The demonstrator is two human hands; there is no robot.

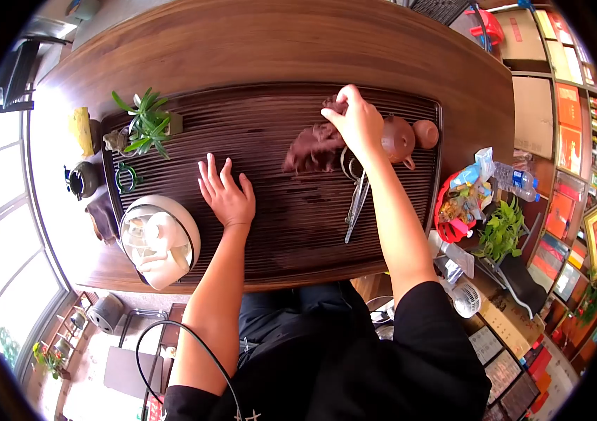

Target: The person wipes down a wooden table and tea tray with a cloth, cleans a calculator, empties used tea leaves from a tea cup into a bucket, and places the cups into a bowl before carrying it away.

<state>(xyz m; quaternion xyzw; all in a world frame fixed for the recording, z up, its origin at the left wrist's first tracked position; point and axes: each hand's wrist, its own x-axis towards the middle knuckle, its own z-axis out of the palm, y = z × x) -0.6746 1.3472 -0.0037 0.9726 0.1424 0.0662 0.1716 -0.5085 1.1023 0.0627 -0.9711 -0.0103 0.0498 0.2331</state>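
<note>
My left hand (228,198) lies on the slatted dark tea tray (277,238), palm down with fingers spread. Over the tray's right half, my right hand (360,125) pinches a reddish-brown cloth (314,149); the cloth hangs crumpled to the left of the hand, and looks slightly blurred. Just right of that hand sit a brown clay teapot (398,140) and a small clay cup (425,133). Metal tongs (356,207) lie beside my right forearm, next to a round rim partly hidden by my wrist.
A potted green plant (147,123) stands at the tray's left end. Nearer me is a white rounded appliance (160,242) with a clear top. A dark pot (83,179) sits beyond the left edge. On the right, a red basket (456,210) holds wrapped items beside a plastic bottle (516,181).
</note>
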